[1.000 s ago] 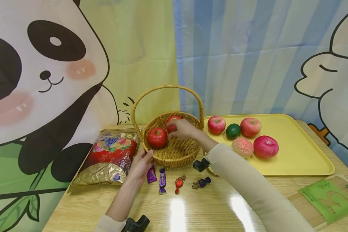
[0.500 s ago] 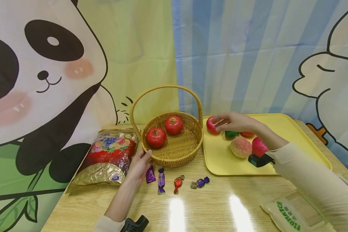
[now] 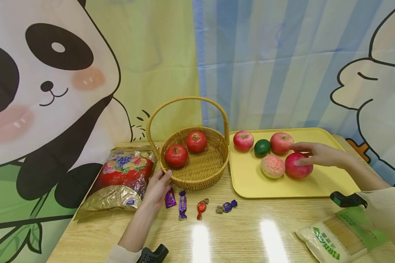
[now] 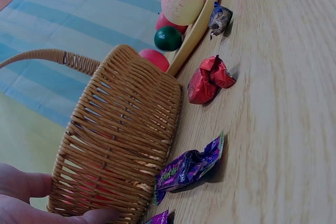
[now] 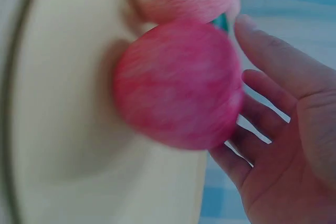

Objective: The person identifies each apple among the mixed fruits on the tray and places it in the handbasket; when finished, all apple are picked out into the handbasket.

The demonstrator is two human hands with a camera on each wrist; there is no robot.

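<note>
My left hand [image 3: 158,187] pinches the front-left rim of a wicker basket [image 3: 197,182] with a tall arched handle. Two red apples, one nearer [image 3: 176,156] and one farther back, sit in the basket's left and rear. Over the yellow tray [image 3: 322,186], my right hand [image 3: 320,155] reaches down at a deep pink apple [image 3: 296,168], fingers spread and not closed round it. The right wrist view has this apple [image 5: 178,85] beside the loose fingers; contact is unclear. Around it on the tray lie a speckled peach-like fruit [image 3: 272,166], a dark green egg-shaped item [image 3: 262,148] and two pinkish apples.
A red and gold candy bag [image 3: 121,179] lies left of the basket. Several wrapped candies, among them a red one [image 3: 202,208], lie in front of it. A clear and green package [image 3: 342,233] rests at the table's front right. A printed curtain [image 3: 250,65] hangs behind.
My right hand has left the rear red apple in the basket and moved right across the tray to the deep pink apple. My left hand has stayed on the basket rim.
</note>
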